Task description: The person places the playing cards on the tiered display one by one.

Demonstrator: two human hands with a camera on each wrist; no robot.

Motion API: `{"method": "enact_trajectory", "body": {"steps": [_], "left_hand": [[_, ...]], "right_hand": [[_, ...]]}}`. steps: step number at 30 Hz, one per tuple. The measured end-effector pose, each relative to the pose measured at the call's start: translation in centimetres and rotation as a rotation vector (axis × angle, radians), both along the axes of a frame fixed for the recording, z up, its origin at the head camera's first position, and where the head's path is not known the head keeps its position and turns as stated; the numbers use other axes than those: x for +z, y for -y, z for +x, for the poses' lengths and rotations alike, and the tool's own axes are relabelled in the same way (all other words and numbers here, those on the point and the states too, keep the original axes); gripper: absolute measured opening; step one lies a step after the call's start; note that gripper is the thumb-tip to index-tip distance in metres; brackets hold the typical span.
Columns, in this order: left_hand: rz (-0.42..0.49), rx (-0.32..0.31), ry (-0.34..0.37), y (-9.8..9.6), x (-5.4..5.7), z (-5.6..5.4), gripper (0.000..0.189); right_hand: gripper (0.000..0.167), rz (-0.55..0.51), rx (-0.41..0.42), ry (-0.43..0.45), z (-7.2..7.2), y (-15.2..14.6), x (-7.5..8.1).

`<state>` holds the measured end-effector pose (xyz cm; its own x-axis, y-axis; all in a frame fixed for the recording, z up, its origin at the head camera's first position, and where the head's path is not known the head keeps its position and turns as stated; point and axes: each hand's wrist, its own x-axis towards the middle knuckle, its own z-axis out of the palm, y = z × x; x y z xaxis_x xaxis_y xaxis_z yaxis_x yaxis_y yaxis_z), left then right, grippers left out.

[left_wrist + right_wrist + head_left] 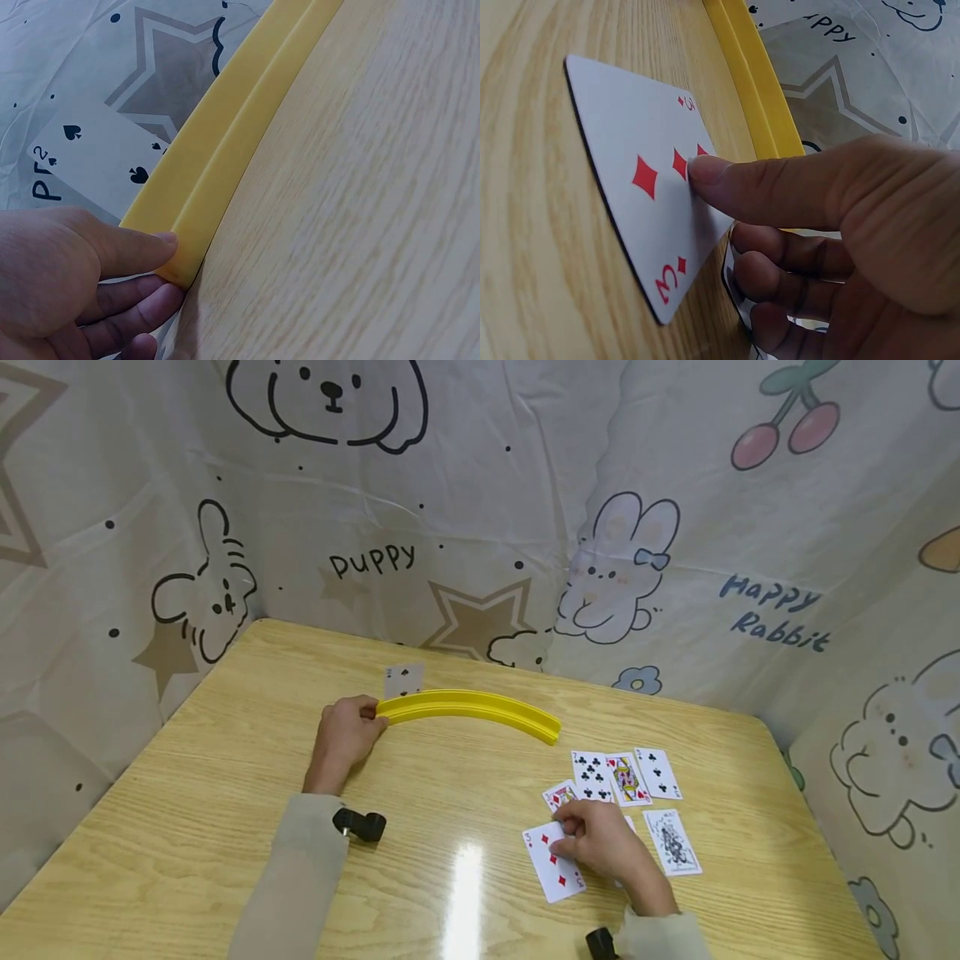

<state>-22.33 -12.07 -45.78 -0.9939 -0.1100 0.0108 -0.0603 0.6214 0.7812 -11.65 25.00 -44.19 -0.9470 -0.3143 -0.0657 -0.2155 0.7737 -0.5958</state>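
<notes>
My left hand (347, 739) pinches the left end of a yellow curved card holder (468, 703), thumb on its front face and fingers beneath. A two of spades (94, 150) stands upright at that same end of the holder, its lower edge hidden. In my right hand (603, 843) a three of diamonds (641, 172) is pinched at one long edge, with the thumb on its face. The card is tilted, close over the table. Beneath and behind the right hand lie face-up cards, among them a red-suited face card (559, 794) partly covered.
Right of centre lie a seven of clubs (591, 774), a queen of hearts (628, 779), a three of clubs (659, 773) and a joker (673, 843). A printed cloth (480, 510) hangs behind the wooden table (420, 810). Light glares on the table's front middle.
</notes>
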Motion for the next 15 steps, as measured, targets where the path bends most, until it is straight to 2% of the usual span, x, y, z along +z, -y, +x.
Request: {"method": "enact_trajectory", "body": {"steps": [6, 15], "left_hand": [[-0.010, -0.001, -0.016, 0.02, 0.01, -0.05, 0.034], [-0.027, -0.005, -0.036, 0.08, -0.08, -0.07, 0.033]], "right_hand": [[0.028, 0.005, -0.045, 0.031, 0.03, 0.34, 0.15], [0.028, 0.014, -0.051, 0.031, -0.05, 0.55, 0.24]]}}
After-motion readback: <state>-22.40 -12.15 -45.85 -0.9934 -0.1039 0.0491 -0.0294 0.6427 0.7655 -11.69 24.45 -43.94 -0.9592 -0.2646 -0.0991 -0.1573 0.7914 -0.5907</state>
